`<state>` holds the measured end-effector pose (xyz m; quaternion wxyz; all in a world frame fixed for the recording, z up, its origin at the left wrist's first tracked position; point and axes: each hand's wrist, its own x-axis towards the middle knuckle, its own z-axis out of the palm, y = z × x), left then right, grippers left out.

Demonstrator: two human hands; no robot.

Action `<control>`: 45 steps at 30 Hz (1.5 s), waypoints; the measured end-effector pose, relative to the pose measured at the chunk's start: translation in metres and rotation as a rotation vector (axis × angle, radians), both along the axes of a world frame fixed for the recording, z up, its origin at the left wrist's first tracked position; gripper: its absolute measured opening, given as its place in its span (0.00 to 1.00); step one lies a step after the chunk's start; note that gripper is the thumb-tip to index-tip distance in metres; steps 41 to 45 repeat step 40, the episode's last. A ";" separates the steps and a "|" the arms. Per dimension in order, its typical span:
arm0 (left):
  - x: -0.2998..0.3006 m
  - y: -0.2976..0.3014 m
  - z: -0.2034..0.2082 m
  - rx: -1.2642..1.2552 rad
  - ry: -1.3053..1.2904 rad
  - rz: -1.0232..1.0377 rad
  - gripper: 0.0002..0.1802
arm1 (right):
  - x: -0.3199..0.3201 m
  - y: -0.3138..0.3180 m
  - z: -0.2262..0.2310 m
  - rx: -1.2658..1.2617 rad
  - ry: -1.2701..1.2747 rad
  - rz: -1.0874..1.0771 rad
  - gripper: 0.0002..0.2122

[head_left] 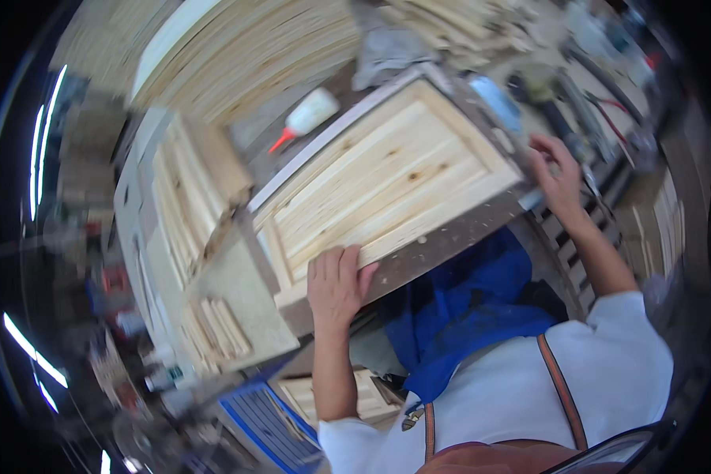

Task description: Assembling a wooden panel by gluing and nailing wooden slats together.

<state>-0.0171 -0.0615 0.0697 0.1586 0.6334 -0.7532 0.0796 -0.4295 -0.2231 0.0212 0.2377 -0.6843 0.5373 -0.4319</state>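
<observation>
A framed panel of pale knotty wood (371,186) lies at a slant on a dark work board in front of me. My left hand (336,286) is at its near left edge, with fingers bent over the bottom rail and the thumb apart along the edge. Just off the panel's right corner is my right hand (557,175), its fingers loosely bent and apart with nothing visible in them. Beyond the panel lies a white glue bottle (312,112) on its side, its red nozzle pointing left.
Bundled wood strips (189,189) lie to the left, with a smaller bundle (216,332) nearer. Stacked boards (253,47) stand behind. A grey cloth (389,54) lies past the panel's far edge. Blurred tools, including a drill-like one (549,99), crowd the right. A blue slatted crate (268,426) sits below the table.
</observation>
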 end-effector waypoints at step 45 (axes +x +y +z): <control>0.093 0.456 -0.159 0.296 0.331 2.108 0.41 | 0.165 0.058 0.000 -0.219 0.292 0.784 0.14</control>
